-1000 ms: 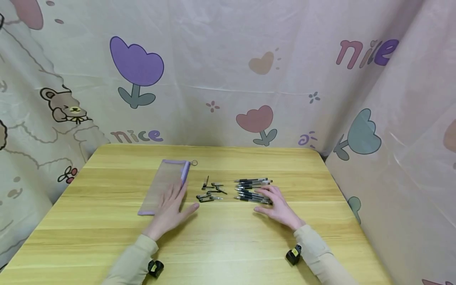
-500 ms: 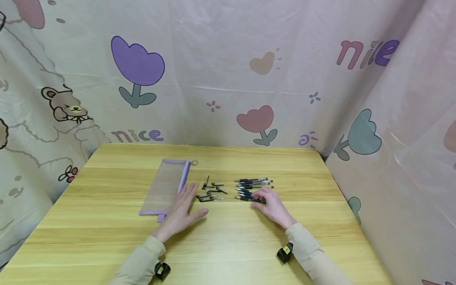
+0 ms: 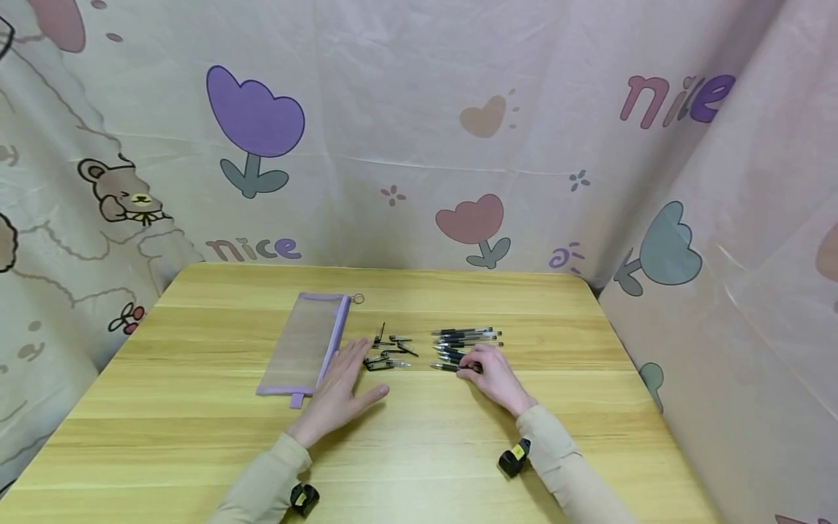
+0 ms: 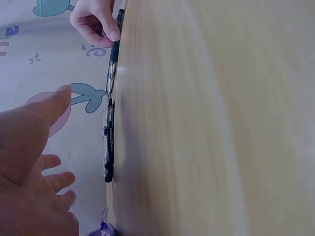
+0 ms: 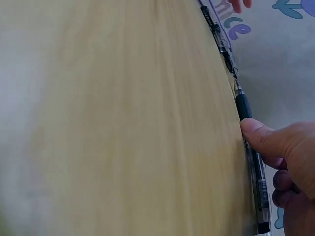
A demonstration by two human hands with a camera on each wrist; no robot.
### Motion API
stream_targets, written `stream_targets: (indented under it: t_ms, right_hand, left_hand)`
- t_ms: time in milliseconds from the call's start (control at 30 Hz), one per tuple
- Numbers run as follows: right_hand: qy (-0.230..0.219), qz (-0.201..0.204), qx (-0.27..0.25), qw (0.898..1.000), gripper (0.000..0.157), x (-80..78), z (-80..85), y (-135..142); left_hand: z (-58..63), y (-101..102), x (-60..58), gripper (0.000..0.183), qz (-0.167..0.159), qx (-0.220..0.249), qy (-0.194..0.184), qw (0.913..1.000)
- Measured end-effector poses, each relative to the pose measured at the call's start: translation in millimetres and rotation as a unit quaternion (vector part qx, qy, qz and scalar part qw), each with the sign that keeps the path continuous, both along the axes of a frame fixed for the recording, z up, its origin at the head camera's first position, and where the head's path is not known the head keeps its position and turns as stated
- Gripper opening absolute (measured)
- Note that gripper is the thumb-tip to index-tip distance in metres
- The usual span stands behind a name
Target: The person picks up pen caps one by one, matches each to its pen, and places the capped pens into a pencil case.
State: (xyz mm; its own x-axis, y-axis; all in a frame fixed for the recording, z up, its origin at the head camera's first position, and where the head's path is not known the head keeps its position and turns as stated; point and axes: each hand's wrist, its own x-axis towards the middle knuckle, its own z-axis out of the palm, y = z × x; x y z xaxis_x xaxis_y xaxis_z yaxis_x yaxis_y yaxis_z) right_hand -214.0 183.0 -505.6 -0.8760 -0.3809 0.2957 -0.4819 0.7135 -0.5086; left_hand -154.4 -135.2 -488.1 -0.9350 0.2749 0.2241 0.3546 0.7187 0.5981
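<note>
With thumb and curled fingers my right hand (image 3: 494, 378) pinches the nearest pen (image 5: 261, 189), a clear-barrelled pen with a black grip, lying on the table. Its tip points left. Several similar pens (image 3: 463, 336) lie side by side just beyond, partly hidden by the hand. My left hand (image 3: 337, 397) is held with fingers extended and thumb spread, holding nothing, close to several loose black-and-clear pen caps (image 3: 393, 352). In the left wrist view one cap (image 4: 109, 145) shows beyond the left fingers.
A see-through pouch (image 3: 297, 342) with purple edging and a zip lies flat left of the caps, its lower right part behind the left hand. The wooden table (image 3: 419, 451) meets a printed curtain (image 3: 366, 145) at the back.
My right hand has moved slightly left and its fingers have closed on the nearest pen. The left hand has shifted right, off the pouch and toward the caps.
</note>
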Motion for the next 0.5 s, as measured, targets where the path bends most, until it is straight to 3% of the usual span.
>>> stream_targets:
  t_ms: [233, 500]
  right_hand:
    - [0.016, -0.001, 0.018, 1.0, 0.006, -2.1, -0.1, -2]
    - [0.018, 0.013, 0.008, 1.0, 0.007, 0.7, 2.3, 0]
  left_hand:
    - [-0.3, 4, -1.7, 0.083, 0.005, 0.006, 0.017, 0.9998]
    - [0.5, 12, -4.1, 0.048, 0.055, 0.05, 0.024, 0.9969]
